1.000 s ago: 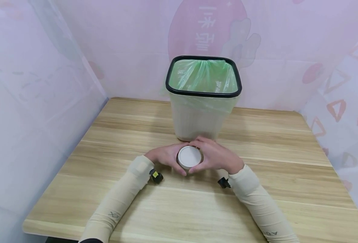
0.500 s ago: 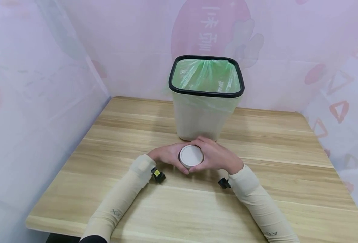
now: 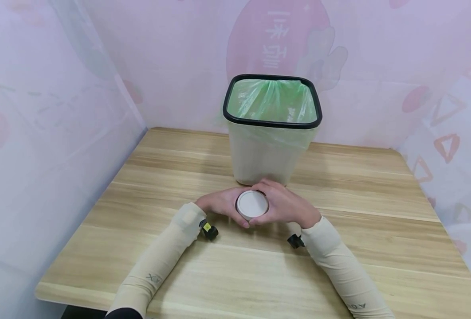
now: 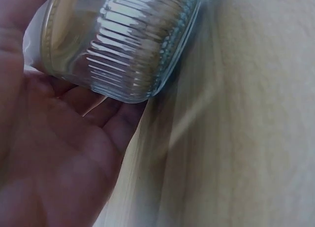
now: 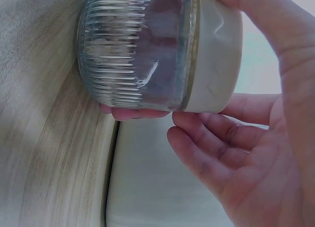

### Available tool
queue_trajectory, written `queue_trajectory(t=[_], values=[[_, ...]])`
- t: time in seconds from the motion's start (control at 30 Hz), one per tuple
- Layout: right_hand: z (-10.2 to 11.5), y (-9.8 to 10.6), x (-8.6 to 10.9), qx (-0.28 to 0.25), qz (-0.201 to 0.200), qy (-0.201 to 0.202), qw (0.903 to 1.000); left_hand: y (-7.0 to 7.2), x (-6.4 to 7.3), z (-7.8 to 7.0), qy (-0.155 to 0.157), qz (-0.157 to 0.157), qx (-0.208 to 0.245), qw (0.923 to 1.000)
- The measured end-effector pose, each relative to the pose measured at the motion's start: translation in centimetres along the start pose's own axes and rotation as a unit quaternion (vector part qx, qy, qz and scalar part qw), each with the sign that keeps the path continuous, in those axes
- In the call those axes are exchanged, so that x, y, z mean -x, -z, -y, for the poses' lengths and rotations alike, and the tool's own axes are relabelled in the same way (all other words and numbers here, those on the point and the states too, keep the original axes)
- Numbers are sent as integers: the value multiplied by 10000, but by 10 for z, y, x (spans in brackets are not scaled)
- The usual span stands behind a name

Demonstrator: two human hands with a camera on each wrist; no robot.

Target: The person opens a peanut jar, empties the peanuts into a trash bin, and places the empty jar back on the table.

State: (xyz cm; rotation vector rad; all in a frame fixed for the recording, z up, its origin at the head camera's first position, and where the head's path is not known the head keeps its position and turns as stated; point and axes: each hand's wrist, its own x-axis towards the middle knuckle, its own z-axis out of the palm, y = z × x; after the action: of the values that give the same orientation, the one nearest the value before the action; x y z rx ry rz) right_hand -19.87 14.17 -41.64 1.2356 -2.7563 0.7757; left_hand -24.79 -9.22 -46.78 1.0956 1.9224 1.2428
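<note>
Both hands surround a ribbed clear glass jar (image 4: 118,45) with an off-white lid (image 3: 253,204), close in front of the bin. My left hand (image 3: 223,204) grips the glass body, its fingers passing behind the jar in the left wrist view. At the lid, my right hand (image 3: 285,204) holds on, thumb on the near side and fingers on the far side. In the right wrist view, the lid (image 5: 216,54) sits on the jar's mouth, and left fingertips (image 5: 130,113) show past the glass. The jar's base is right at the tabletop.
A pale waste bin (image 3: 263,155) with a black rim and a green plastic liner (image 3: 269,99) stands just behind the hands. The wooden table (image 3: 235,274) meets printed curtains (image 3: 171,66) at the back. Small black cameras (image 3: 209,231) hang under both wrists.
The thumbs have drawn closer together at the near side of the lid. The whole view has shifted slightly; the jar stays between the hands.
</note>
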Motion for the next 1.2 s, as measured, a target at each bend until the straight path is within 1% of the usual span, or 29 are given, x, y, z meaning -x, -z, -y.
queue_trajectory(t=[0.2,0.4,0.6,0.83,1.03,1.2], values=[[1,2,0,-95,-23,-44,9999,1,1,-2,-35,-12,40,10000],[4,6,1,-134,-205,-20,9997,2,2,-5,-130,-64,274,9995],[7,10,2,-216,-391,-51,9990,2,3,-10,-135,-174,381,9990],[11,15,3,-277,-609,-94,9977,3,4,-15,-388,-182,497,9978],[16,22,6,-369,-841,-146,9957,0,3,-19,-552,-423,331,9970],[19,27,8,-303,-1004,-201,9943,-4,2,-24,-587,-691,386,9951]])
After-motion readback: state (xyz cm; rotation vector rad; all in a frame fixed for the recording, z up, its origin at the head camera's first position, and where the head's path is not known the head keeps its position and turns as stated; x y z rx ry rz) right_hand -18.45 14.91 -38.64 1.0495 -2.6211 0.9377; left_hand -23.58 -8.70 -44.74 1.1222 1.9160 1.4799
